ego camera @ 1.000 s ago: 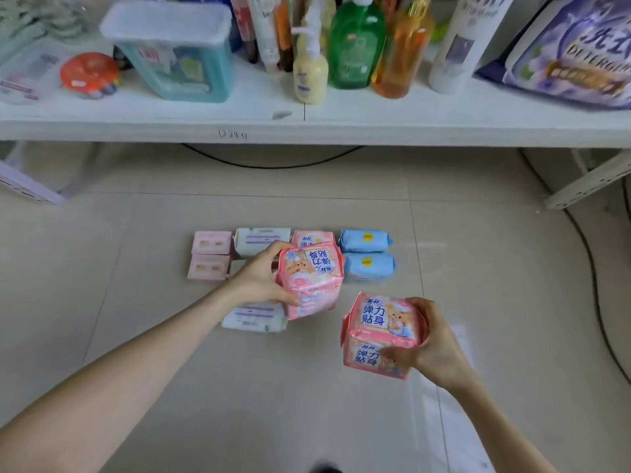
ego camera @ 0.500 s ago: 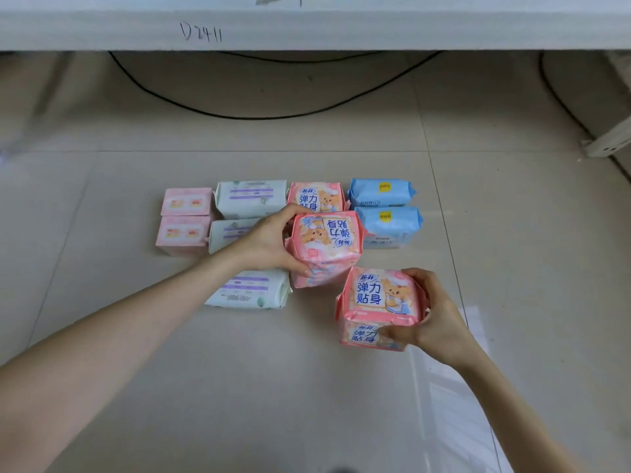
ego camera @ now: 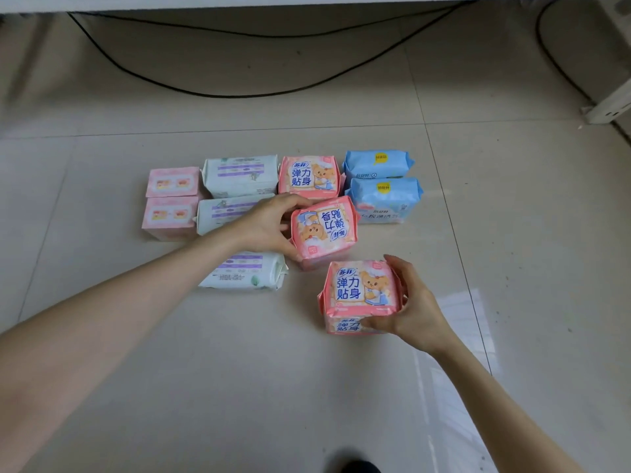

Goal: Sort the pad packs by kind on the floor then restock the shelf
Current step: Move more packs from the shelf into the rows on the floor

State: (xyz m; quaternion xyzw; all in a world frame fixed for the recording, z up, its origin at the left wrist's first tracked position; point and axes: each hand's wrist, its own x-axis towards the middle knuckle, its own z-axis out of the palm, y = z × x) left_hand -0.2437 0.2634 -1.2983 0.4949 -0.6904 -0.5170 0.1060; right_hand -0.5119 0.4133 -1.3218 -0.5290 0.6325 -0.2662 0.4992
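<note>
Turned pack (ego camera: 324, 230): print upside down, our left hand (ego camera: 266, 227) curled round its side, just before the far pack (ego camera: 309, 177).
Near pack (ego camera: 362, 295): our right hand (ego camera: 416, 312) grips it, closest to us.
Neighbours: white packs (ego camera: 239, 175) left, blue packs (ego camera: 384, 199) right, pink boxes (ego camera: 170, 216) farthest left.
Floor (ego camera: 512, 268): we cannot tell whether held packs touch it.

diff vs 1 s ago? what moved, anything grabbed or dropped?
Left grip lowered its inverted pink pack toward the floor, just in front of the far pink pack. Right grip lowered the near pink pack too. Both keep holding. Blue packs, white packs unmoved.
</note>
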